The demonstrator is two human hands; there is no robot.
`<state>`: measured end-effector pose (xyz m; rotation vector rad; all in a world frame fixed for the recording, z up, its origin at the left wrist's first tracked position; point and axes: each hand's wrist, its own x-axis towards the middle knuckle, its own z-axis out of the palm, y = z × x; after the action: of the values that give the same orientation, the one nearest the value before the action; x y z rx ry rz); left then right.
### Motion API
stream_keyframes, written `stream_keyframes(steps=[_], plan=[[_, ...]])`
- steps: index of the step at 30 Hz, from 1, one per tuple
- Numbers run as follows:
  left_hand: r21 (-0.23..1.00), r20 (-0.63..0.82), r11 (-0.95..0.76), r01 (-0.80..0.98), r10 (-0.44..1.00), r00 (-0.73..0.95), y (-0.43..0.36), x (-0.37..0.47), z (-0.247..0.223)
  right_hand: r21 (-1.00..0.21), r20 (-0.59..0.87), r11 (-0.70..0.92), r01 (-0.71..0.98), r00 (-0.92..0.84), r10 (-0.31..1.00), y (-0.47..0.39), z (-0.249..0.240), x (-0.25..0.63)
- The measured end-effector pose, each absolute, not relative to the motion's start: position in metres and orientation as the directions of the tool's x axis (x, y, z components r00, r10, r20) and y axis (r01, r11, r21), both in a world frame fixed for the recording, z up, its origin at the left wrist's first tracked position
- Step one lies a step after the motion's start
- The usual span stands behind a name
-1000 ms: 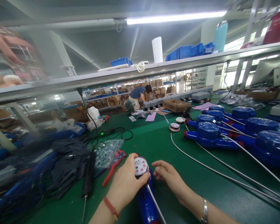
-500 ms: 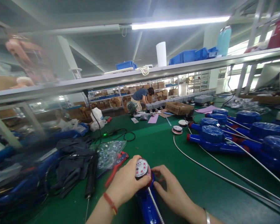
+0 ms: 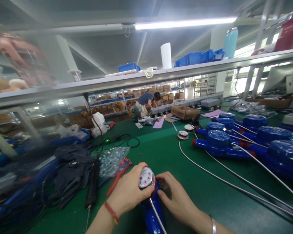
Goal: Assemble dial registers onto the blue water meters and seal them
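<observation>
My left hand (image 3: 130, 187) is closed round a round meter dial (image 3: 146, 178) with a white face and red marks. The dial is tilted over the blue water meter body (image 3: 150, 216), which lies on the green table in front of me. A braided metal cable (image 3: 157, 214) runs from under the dial along the body toward me. My right hand (image 3: 173, 195) is curled at the body's right side, thumb and forefinger touching it near the dial; its other fingertips are partly hidden. Red-handled pliers (image 3: 119, 175) lie left of my left hand.
Several blue water meters (image 3: 218, 139) with cables lie at the right. Two loose dials (image 3: 183, 135) are beyond my hands. At the left are a bag of small parts (image 3: 113, 159), a black electric screwdriver (image 3: 92, 185) and dark cloth (image 3: 70, 172). A shelf (image 3: 127, 77) spans above; a person (image 3: 146, 99) bends farther back.
The view has shifted slightly, so everything sits a little farther left. Both hands keep nearly the same places on the meter and dial.
</observation>
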<state>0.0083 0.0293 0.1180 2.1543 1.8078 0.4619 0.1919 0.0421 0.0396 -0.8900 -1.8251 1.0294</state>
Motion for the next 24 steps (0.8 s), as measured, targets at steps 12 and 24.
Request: stream_keyframes(steps=[12, 24], plan=[[0.257, 0.043, -0.156, 0.954, 0.988, 0.15, 0.026, 0.016, 0.128, -0.914, 0.328, 0.386, 0.125, -0.336, 0.883, 0.039, 0.028, 0.182], [0.206, -0.03, -0.211, 0.956, 0.975, 0.221, 0.035, 0.009, 0.151, -0.925, 0.344, 0.376, 0.062, -0.289, 0.894, 0.04, 0.023, 0.182]])
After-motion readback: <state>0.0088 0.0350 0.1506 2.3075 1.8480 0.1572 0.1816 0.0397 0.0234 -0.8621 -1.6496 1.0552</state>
